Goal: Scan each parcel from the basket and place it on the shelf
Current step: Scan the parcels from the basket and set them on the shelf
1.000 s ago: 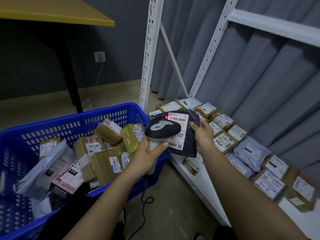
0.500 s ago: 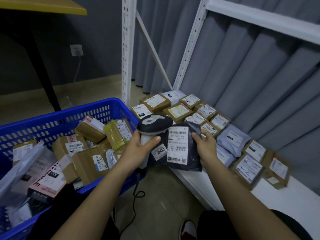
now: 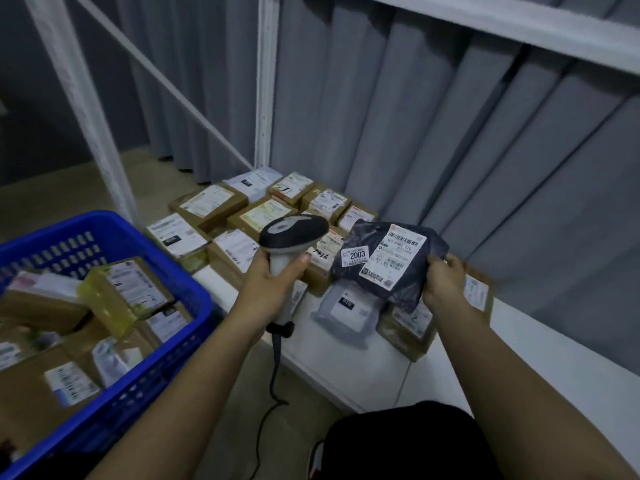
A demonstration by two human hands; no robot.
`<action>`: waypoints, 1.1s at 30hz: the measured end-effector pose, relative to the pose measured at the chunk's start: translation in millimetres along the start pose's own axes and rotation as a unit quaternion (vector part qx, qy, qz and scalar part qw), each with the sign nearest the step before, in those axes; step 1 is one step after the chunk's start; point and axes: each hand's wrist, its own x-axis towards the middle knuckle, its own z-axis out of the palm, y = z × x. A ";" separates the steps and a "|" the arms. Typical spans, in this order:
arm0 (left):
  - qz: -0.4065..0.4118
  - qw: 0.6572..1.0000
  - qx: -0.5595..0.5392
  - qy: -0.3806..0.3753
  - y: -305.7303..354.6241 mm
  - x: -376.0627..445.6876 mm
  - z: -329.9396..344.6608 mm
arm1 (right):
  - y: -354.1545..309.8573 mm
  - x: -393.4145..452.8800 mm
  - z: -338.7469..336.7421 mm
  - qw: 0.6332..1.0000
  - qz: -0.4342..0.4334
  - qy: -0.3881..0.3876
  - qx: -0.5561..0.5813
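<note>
scanner (image 3: 292, 233), grey and black with a pale handle, is gripped by the left hand (image 3: 268, 289), whose fingers are wrapped round the handle; its head is held above the front edge of the shelf (image 3: 349, 368), and its dark cable (image 3: 273, 375) hangs down toward the floor. dark parcel (image 3: 388, 261), a soft plastic mailer, is pinched at its right edge by the right hand (image 3: 445, 285), thumb on top, and is held above the parcels on the shelf, just right of the scanner head and apart from it. a large white shipping label (image 3: 393, 256) and a smaller sticker (image 3: 356, 257) reading "2003" are seen on its upper face. the white shelf board carries a cluster of cardboard boxes (image 3: 242, 213) with labels, gathered toward its left end and rear edge against the grey curtain (image 3: 450, 133). a pale grey mailer (image 3: 344, 313) lies near the front edge, directly beneath the held parcel, and a labelled box (image 3: 408, 327) lies just beside it to the right. the right part of the shelf board is shown bare. the blue basket (image 3: 166, 299) stands to the left of the shelf, close to its left end, and is filled with brown boxes, a yellow-wrapped box (image 3: 104, 299) and soft mailers. white perforated shelf uprights (image 3: 265, 81) rise behind the boxes.
</note>
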 end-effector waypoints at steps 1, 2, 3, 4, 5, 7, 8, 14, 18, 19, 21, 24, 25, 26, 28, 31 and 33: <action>-0.001 1.000 0.005 -0.002 1.8 8.7 11.2 | 2.2 19.1 -3.0 1.000 0.001 0.006 -0.001; -0.003 1.000 0.005 -0.004 3.6 17.3 21.7 | 0.9 32.6 -4.4 1.000 0.000 0.009 0.010; -0.006 1.000 0.003 -0.008 4.8 25.5 31.6 | -0.1 47.3 -5.3 1.000 -0.002 0.014 0.022; -0.004 1.000 0.004 -0.009 4.3 34.3 40.7 | -1.7 60.7 -4.9 1.000 -0.008 0.019 0.024; -0.004 1.000 0.005 -0.011 4.6 41.7 48.3 | -1.7 73.5 -3.9 0.999 -0.012 0.024 0.025; -0.003 1.000 0.003 -0.013 4.4 54.8 61.0 | 0.0 100.1 -1.1 1.000 -0.004 0.020 0.018; 0.000 1.000 0.008 -0.012 2.1 60.9 65.9 | 2.8 114.1 0.3 1.000 0.003 0.015 0.000; -0.013 1.000 0.017 -0.007 -10.2 69.7 77.7 | 19.6 103.3 12.6 0.948 -0.136 -0.066 -0.279; -0.007 1.000 0.028 -0.002 -5.1 46.5 63.6 | 28.3 52.9 33.4 0.915 -0.236 -0.191 -0.267; -0.006 1.000 0.030 0.003 -2.6 38.4 55.1 | 28.1 35.9 38.5 0.899 -0.261 -0.216 -0.276; -0.001 0.999 0.030 0.012 3.7 19.7 35.0 | 27.5 -0.8 48.0 0.867 -0.305 -0.272 -0.285; 0.015 0.998 0.021 0.059 14.2 -12.1 -5.5 | 25.5 -57.4 65.8 0.809 -0.354 -0.352 -0.309; 0.022 0.996 0.020 0.079 17.0 -23.4 -21.5 | 25.5 -76.7 73.9 0.788 -0.363 -0.378 -0.323; 0.024 0.995 0.019 0.098 19.0 -34.8 -39.2 | 24.8 -97.1 82.5 0.766 -0.368 -0.407 -0.335; 0.020 0.990 0.013 0.136 22.9 -57.6 -75.7 | 25.6 -137.3 101.6 0.719 -0.373 -0.464 -0.359; 0.024 0.980 0.011 0.195 25.3 -88.2 -130.8 | 34.2 -193.4 131.5 0.669 -0.371 -0.514 -0.388; 0.026 0.973 0.011 0.230 25.9 -104.3 -163.8 | 47.3 -225.3 152.1 0.652 -0.362 -0.535 -0.397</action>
